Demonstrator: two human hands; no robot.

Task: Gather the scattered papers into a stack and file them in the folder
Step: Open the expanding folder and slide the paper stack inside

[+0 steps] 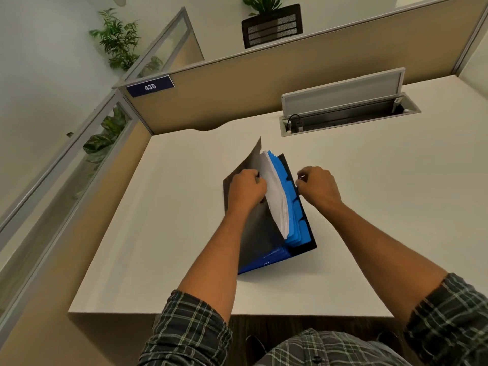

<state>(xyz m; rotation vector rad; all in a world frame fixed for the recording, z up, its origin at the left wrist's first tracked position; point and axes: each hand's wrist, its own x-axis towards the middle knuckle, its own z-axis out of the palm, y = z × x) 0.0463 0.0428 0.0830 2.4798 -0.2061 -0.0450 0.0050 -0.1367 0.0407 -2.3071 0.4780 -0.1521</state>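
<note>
Folder (253,233) open on desk (369,233), left hand (245,190) gripping its raised cover beside white papers (276,196), right hand (318,187) pinching the back edge.

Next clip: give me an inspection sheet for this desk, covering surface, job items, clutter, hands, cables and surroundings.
Surface: white desk, bare around the folder.
Job's things: folder lies on the desk, its grey cover lifted; white papers sit inside, ahead of blue tabbed dividers.
Clutter: nothing seen; no loose sheets on the desk.
Hands: left hand grips the cover beside the papers; right hand pinches the folder's right edge.
Cables: a black cable loops in the open cable tray.
Surroundings: cubicle partition with a sign reading 435; potted plants beyond.
</note>
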